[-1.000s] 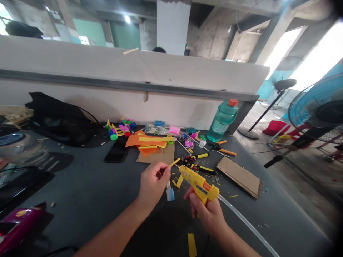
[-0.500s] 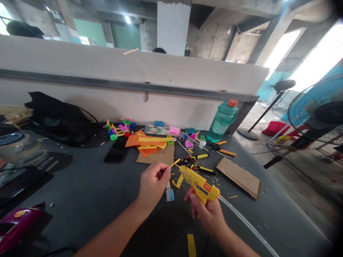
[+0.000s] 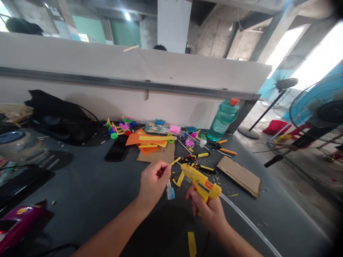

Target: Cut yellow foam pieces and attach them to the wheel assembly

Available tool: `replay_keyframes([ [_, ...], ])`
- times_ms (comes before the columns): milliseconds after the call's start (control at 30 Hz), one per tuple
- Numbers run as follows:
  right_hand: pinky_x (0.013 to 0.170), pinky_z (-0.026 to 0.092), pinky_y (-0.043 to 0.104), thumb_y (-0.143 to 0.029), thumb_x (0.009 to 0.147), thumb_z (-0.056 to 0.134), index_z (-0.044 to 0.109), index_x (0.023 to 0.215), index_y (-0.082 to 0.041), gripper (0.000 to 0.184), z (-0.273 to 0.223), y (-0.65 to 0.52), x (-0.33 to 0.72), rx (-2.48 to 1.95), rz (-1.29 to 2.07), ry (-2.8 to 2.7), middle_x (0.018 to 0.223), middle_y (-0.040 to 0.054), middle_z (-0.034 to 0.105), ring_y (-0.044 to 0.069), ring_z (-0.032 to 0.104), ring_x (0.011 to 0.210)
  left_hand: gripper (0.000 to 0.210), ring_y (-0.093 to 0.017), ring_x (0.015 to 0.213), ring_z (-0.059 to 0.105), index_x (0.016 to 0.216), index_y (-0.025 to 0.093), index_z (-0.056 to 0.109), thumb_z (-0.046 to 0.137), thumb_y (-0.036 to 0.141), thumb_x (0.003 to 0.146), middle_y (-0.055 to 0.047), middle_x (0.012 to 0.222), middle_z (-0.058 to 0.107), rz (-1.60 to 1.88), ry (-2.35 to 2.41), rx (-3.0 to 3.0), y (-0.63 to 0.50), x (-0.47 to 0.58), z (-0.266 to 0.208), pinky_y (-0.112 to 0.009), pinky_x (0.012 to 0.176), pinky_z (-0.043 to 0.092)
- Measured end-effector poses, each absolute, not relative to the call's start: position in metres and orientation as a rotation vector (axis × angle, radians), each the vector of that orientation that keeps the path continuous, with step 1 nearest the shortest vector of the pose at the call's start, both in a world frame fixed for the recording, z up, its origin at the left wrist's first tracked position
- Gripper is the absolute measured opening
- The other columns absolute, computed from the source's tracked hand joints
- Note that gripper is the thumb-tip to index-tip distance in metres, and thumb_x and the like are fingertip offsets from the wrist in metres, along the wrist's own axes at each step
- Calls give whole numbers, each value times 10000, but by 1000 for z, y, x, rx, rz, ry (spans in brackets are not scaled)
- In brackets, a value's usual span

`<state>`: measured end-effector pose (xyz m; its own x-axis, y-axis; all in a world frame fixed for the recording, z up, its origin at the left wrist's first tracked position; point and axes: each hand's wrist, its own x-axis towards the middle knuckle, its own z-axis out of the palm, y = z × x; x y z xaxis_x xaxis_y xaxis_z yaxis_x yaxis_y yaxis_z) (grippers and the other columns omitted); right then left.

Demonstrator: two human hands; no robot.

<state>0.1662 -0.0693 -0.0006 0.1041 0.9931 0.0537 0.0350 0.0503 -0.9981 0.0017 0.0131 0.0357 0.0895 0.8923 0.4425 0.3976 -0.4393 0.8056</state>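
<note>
My left hand is closed in a pinch on a thin yellow strip, which sticks out to the right of the fingertips. My right hand wraps round the handle of a yellow hot glue gun. Its nozzle points left, close by the strip; whether they touch I cannot tell. A long clear glue stick trails from the back of the gun. Below the left fingertips lies a small blue and white piece. Between the hands lies a bent yellow scrap.
Behind the hands are yellow-and-black handled pliers, orange-handled pliers, orange and yellow sheets and a phone. A teal bottle stands at the back right, with cardboard nearer. A jar is at left, a fan at right.
The view has shifted very slightly. Both hands hold almost the same pose, with the glue gun's nozzle still beside the yellow strip.
</note>
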Motion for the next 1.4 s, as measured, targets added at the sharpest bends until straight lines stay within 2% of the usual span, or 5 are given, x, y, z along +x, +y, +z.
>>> replay_keyframes([
  [133, 397, 378, 191, -462, 863, 538, 564, 770, -143, 334, 0, -69, 166, -1236, 1068, -1159, 602, -16, 523, 64, 452, 404, 191, -88, 546, 475, 661, 170, 585, 550, 250, 831, 31, 607, 522, 1330, 1266, 1886, 13, 2, 35, -195, 533, 367],
  [300, 396, 372, 186, -465, 868, 528, 564, 754, -141, 345, 3, -69, 167, -1246, 1078, -1176, 542, -33, 486, 67, 451, 396, 195, -88, 549, 478, 666, 171, 583, 544, 254, 838, 32, 612, 523, 1331, 1253, 1888, 14, 3, 34, -195, 534, 368],
  [467, 395, 386, 187, -474, 855, 543, 561, 756, -145, 345, 4, -69, 165, -1239, 1078, -1165, 628, -6, 542, 59, 452, 403, 188, -88, 554, 482, 673, 170, 594, 551, 256, 834, 30, 616, 529, 1328, 1253, 1876, 15, 3, 35, -194, 535, 370],
  [667, 409, 386, 194, -480, 866, 524, 575, 759, -150, 351, -1, -70, 167, -1265, 1120, -1220, 548, -26, 498, 79, 463, 407, 191, -88, 549, 478, 666, 170, 593, 554, 257, 831, 30, 609, 525, 1326, 1255, 1877, 14, 3, 35, -193, 529, 367],
  [1400, 428, 391, 224, -531, 851, 512, 579, 761, -158, 390, 0, -73, 164, -1302, 1115, -1226, 548, -8, 523, 101, 456, 422, 190, -96, 560, 491, 688, 172, 600, 545, 275, 838, 21, 632, 543, 1306, 1267, 1891, 13, 3, 36, -203, 537, 379],
])
